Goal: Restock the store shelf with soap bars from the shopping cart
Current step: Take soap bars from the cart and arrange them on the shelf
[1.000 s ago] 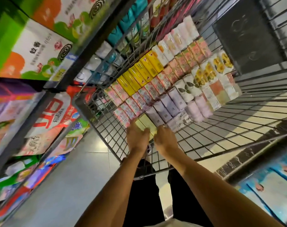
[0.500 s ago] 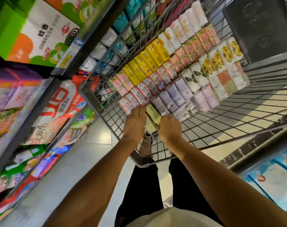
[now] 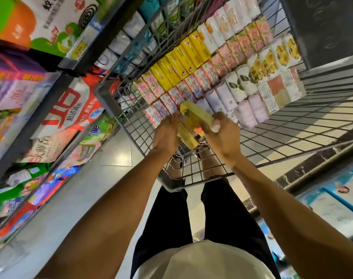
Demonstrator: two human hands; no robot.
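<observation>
A wire shopping cart [image 3: 111, 101] holds rows of boxed soap bars: yellow ones [image 3: 177, 61], pink floral ones [image 3: 193, 85], lilac ones [image 3: 228, 99] and white leaf-printed ones [image 3: 242, 81]. Above the near end of the cart, both hands hold pale yellow-green soap boxes. My left hand [image 3: 166, 131] grips one box [image 3: 186, 135] that points down toward me. My right hand [image 3: 222, 131] grips another box [image 3: 195, 113], tilted up over the rows. The two boxes touch or overlap between my hands.
Store shelves [image 3: 30, 121] on the left carry detergent bags and mosquito-coil boxes, with price tags on the shelf edge [image 3: 81, 49]. A dark panel [image 3: 322, 27] stands at the cart's far right. Blue-and-white cartons [image 3: 332, 208] sit low at the right. Grey floor lies beside the cart.
Both hands have lifted out of the cart's near end with the yellow-green boxes, which were lying flat a second ago. The view has moved closer to the cart.
</observation>
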